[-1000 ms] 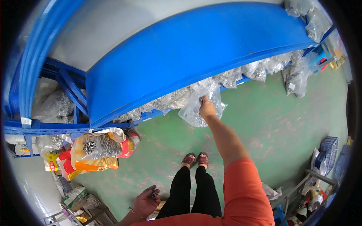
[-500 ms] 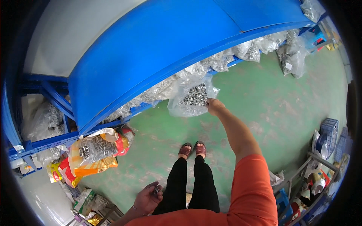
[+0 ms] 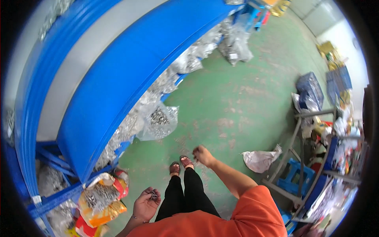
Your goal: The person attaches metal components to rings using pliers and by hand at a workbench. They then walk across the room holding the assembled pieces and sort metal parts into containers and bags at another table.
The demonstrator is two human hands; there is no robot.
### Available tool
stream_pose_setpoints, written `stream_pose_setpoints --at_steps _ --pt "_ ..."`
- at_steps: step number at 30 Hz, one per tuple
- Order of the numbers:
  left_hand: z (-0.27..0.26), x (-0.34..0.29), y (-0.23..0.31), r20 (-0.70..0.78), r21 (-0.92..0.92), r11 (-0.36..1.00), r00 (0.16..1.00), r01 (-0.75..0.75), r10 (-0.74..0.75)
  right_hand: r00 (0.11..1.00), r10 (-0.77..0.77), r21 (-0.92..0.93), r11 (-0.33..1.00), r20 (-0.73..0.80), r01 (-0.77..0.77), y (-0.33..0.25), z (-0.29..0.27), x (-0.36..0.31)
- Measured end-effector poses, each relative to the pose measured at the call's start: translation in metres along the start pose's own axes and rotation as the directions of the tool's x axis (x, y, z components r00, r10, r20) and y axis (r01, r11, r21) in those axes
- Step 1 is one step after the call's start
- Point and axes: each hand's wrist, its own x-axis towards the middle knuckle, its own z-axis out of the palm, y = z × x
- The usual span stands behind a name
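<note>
Low at the left, my left hand [image 3: 146, 205] is palm up, its fingers curled round small shiny metal parts [image 3: 153, 195]. My right hand [image 3: 203, 156] hangs over the floor in front of my feet, fingers bent inward; whatever it may hold is hidden. Beyond it and to the left, an open clear plastic bag [image 3: 167, 127] full of small silver metal parts [image 3: 158, 117] leans at the shelf's lower edge, apart from both hands.
A blue shelf [image 3: 114, 71] with more filled plastic bags [image 3: 189, 57] beneath it runs along the left. Another bag [image 3: 235, 45] stands on the green floor [image 3: 237, 94]. Right of me are a grey metal rack [image 3: 286, 152], a blue stool [image 3: 295, 177] and a whitish sack [image 3: 260, 158].
My right hand has left the bag of metal parts and drawn back toward my body. The view has swung to the right. My left hand still holds its metal parts.
</note>
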Motion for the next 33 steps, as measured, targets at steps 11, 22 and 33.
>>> stream_pose_setpoints --at_steps 11,22,33 --pt "0.075 -0.037 0.016 0.207 0.388 0.914 0.955 0.119 -0.213 0.813 0.1 0.431 0.881 -0.573 0.195 -0.067 -0.014 -0.318" --pt "0.116 -0.06 -0.008 0.319 0.67 0.734 0.853 0.105 -0.413 0.552 0.304 0.457 0.875 -0.776 0.16 0.051 0.049 -0.432" --pt "0.121 -0.085 -0.035 0.255 0.757 0.638 0.833 0.145 -0.492 0.597 0.224 0.407 0.894 -0.77 0.189 -0.036 0.049 -0.42"
